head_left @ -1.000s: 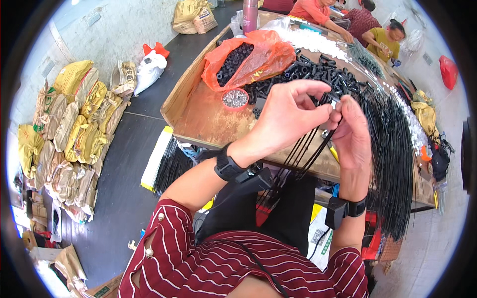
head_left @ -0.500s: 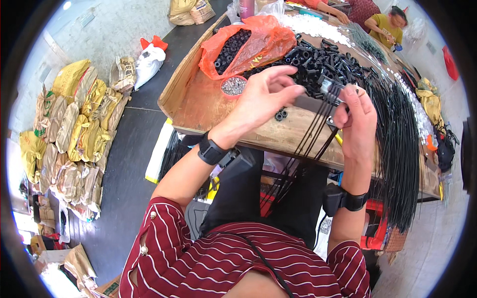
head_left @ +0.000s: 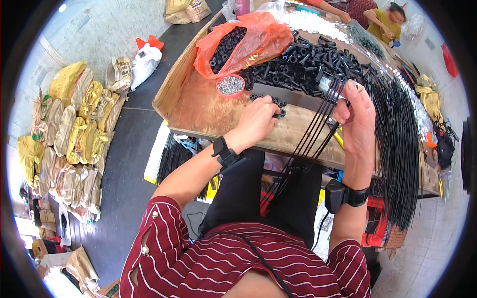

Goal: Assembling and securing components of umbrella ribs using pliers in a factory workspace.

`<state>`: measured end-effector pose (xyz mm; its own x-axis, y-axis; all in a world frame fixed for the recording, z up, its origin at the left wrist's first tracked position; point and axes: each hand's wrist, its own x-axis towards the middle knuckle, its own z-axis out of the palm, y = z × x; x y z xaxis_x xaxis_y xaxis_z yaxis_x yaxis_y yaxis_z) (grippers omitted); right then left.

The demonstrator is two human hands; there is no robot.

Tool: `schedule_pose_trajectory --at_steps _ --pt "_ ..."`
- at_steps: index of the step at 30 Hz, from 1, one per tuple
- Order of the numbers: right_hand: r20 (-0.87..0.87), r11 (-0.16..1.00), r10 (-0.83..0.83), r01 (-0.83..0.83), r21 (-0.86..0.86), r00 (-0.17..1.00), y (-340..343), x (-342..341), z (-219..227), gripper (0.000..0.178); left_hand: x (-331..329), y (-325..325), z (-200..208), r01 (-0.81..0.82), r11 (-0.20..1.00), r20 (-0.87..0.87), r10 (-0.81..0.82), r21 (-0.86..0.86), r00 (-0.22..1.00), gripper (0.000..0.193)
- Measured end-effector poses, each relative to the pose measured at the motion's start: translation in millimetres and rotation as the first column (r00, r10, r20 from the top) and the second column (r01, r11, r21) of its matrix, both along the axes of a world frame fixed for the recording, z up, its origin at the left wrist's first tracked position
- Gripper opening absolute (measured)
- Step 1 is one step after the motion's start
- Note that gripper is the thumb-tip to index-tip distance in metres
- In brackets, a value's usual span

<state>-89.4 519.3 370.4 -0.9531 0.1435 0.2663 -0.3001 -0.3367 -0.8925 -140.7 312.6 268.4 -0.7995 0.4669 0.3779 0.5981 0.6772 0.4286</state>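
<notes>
At the near edge of the wooden table (head_left: 194,113), the right hand (head_left: 358,116) pinches several thin black rods (head_left: 324,107) between thumb and fingers, near their upper ends, perhaps so they fan apart below. The left hand (head_left: 258,119) is down at some small black rings (head_left: 282,105), fingers bent and close together (whether they pinch one, I can't tell). Those rings lie out front, likely for easy picking. Beyond are a red dish (head_left: 230,96), a black heap of parts (head_left: 303,62), an orange bag (head_left: 268,42) and, farthest, a co-worker (head_left: 381,26).
</notes>
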Motion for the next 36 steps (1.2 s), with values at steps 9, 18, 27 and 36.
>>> schedule_pose_trajectory --at_steps 9,18,27,36 --pt "0.075 0.981 0.187 -0.182 -0.066 0.98 -7.2 -15.9 0.1 0.018 -5.9 7.2 63.4 -0.154 0.467 0.424 -0.555 0.871 0.716 0.023" --pt "0.082 0.954 0.285 -0.275 -0.117 0.955 -10.4 -19.8 -2.9 0.016 -0.7 5.0 101.9 -0.201 0.173 0.247 -0.864 0.964 0.439 0.031" --pt "0.068 0.931 0.364 -0.36 -0.063 0.929 -19.9 -17.1 1.4 0.017 7.1 20.3 104.7 0.061 0.391 0.168 -0.523 0.918 0.836 0.028" --pt "0.192 0.925 0.332 -0.359 0.128 0.924 -28.8 -5.3 4.0 0.016 5.2 15.0 101.0 0.165 0.567 0.081 -0.383 0.807 0.92 0.031"
